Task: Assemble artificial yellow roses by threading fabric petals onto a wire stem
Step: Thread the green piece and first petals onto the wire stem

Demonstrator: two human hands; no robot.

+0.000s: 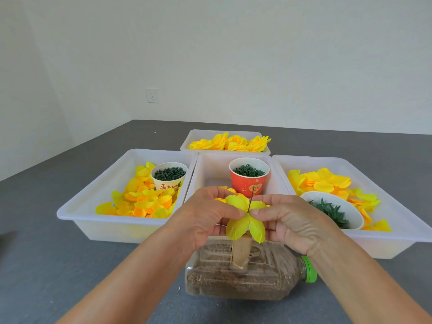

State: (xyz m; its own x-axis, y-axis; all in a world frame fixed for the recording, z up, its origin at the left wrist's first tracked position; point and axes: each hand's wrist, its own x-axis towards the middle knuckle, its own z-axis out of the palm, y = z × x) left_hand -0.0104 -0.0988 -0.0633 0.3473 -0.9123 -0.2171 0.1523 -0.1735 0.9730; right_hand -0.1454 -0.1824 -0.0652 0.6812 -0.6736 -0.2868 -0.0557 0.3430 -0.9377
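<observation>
Grey tabletop (70, 265): carries everything, laid in an arc within arm's reach.
White plastic trays: left tray (93, 206) with loose yellow and orange fabric petals (140, 202) and a cream paper cup of dark green rings (169, 175); middle tray (210, 169) with a red paper cup of green rings (249, 177); right tray (397, 220) with more petals and a white bowl of green leaf pieces (332, 212); far tray (194, 139) with finished yellow roses (233, 142), probably kept apart from raw parts.
Clear plastic bottle lying on its side, filled with brown grain, green cap (240, 274): likely a weighted base for the upright post.
Left hand (205, 218): fingertips pinching the yellow four-lobed fabric petal layer (245, 220) from its left.
Right hand (285, 218): fingertips pinching the same layer at its centre, by the wire.
Thin dark wire stem (250, 202): upright through the layer's middle, tip above it; layer threaded, apparently for pushing down.
</observation>
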